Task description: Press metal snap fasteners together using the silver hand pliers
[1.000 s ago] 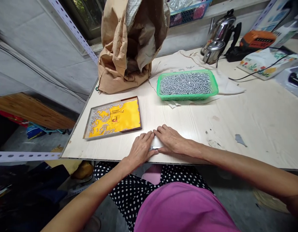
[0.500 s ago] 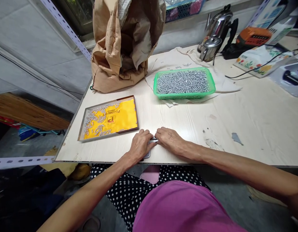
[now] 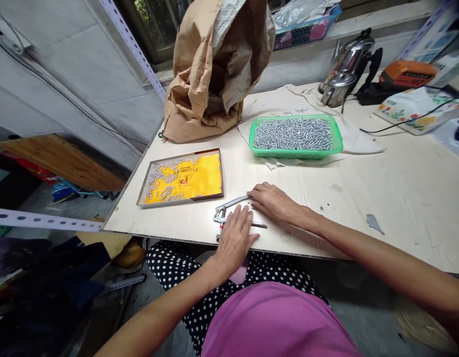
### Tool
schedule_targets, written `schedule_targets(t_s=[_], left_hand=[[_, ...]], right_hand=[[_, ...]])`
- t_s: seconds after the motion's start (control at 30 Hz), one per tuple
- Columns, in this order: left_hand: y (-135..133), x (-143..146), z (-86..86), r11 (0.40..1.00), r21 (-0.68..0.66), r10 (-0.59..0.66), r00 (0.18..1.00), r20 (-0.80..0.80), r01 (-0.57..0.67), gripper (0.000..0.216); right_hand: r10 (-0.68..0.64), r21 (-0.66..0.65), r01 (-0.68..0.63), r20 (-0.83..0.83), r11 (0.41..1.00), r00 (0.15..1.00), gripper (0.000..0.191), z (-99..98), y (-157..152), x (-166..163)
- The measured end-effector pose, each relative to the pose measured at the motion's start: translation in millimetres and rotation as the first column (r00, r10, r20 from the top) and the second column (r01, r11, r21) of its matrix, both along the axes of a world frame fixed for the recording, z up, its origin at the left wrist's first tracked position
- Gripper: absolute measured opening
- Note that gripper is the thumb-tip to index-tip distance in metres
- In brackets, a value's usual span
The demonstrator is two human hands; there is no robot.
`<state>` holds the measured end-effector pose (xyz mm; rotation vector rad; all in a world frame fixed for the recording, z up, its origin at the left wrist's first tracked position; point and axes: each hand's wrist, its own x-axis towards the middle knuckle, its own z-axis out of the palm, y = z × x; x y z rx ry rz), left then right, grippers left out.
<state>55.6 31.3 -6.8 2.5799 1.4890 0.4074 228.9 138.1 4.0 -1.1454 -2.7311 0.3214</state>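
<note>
A metal plier-like hand tool lies near the table's front edge with its handles spread apart. My left hand rests flat over its lower handle, fingers stretched out. My right hand lies palm down on the table, fingertips touching the end of the upper handle. To the left sits a shallow yellow-lined tray with several small metal pieces in its left half. Behind stands a green basket full of the same small metal pieces.
A crumpled brown paper sack stands at the back of the wooden table. A white cloth lies under the basket. Steel kettles, an orange device and a black cable fill the back right.
The tool, earlier covered between my two hands, now lies exposed with its handles apart. My left hand slid back toward the table's edge and my right hand shifted slightly right.
</note>
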Motion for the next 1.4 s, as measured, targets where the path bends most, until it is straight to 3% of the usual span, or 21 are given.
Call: schedule_targets(t_s=[0.17,0.3,0.4,0.5,0.63,0.73,0.8,0.9,0.97,1.0,1.07,1.13,1.23,1.3,1.4], left_hand=[[-18,7,-6.3,0.993,-0.087,-0.070,0.994,0.083,0.078,0.049],[-17,2,-4.2,0.991,-0.109,-0.069,0.989,0.127,0.083,0.054],[-17,0,-7.7,0.986,-0.130,-0.081,0.985,0.151,0.101,0.057],[-20,-1,-15.8,0.984,-0.163,-0.042,0.986,0.160,0.069,0.052],[-25,-1,-27.0,0.978,-0.209,0.011,0.993,0.121,0.015,0.052],[-30,1,-31.2,0.967,-0.255,0.049,0.995,0.086,-0.026,0.051],[-29,-1,-28.0,0.975,-0.222,0.028,0.993,0.112,-0.003,0.051],[-11,-20,-8.9,0.995,-0.058,-0.069,0.982,0.178,0.081,0.037],[14,-49,12.0,0.998,0.067,0.005,0.989,0.149,-0.015,0.029],[29,-68,23.3,0.980,0.125,0.141,0.982,0.122,-0.156,0.029],[60,-112,43.4,0.912,0.185,0.376,0.926,-0.022,-0.366,0.026],[88,-154,56.0,0.860,0.196,0.504,0.846,-0.175,-0.472,0.025],[117,-198,58.5,0.878,0.098,0.467,0.795,-0.386,-0.468,0.022],[128,-212,54.0,0.902,0.018,0.389,0.793,-0.470,-0.432,0.020],[138,-219,48.7,0.914,-0.030,0.336,0.799,-0.499,-0.404,0.021]], right_hand=[[-0.066,0.069,0.062,0.050,0.996,0.997,0.008,-6.9,20,-7],[-0.101,0.100,0.095,0.061,0.990,0.993,0.010,4.5,18,-24],[0.141,0.128,-0.141,0.013,0.982,0.990,0.008,16.7,-3,-47],[0.425,0.099,-0.427,0.041,0.899,0.904,0.004,22.1,-20,-74],[0.566,0.115,-0.577,0.118,0.808,0.816,0.010,17.6,-23,-100],[0.640,0.161,-0.637,0.042,0.754,0.767,0.009,16.0,-23,-110],[0.621,0.187,-0.600,-0.083,0.778,0.779,0.012,22.5,-22,-112],[0.446,0.225,-0.391,-0.313,0.892,0.838,0.020,47.2,-9,-99],[0.291,0.264,-0.184,-0.456,0.947,0.841,0.022,68.1,14,-75],[0.226,0.282,-0.089,-0.501,0.955,0.835,0.020,77.4,29,-59],[0.081,0.333,0.126,-0.544,0.935,0.835,0.017,89.9,64,-22],[-0.029,0.377,0.283,-0.556,0.882,0.831,0.018,92.7,97,14],[-0.191,0.396,0.399,-0.469,0.827,0.862,0.030,83.7,124,52],[-0.244,0.407,0.426,-0.427,0.808,0.871,0.038,74.6,123,60],[-0.181,0.378,0.330,-0.377,0.865,0.908,0.037,60.1,94,48]])
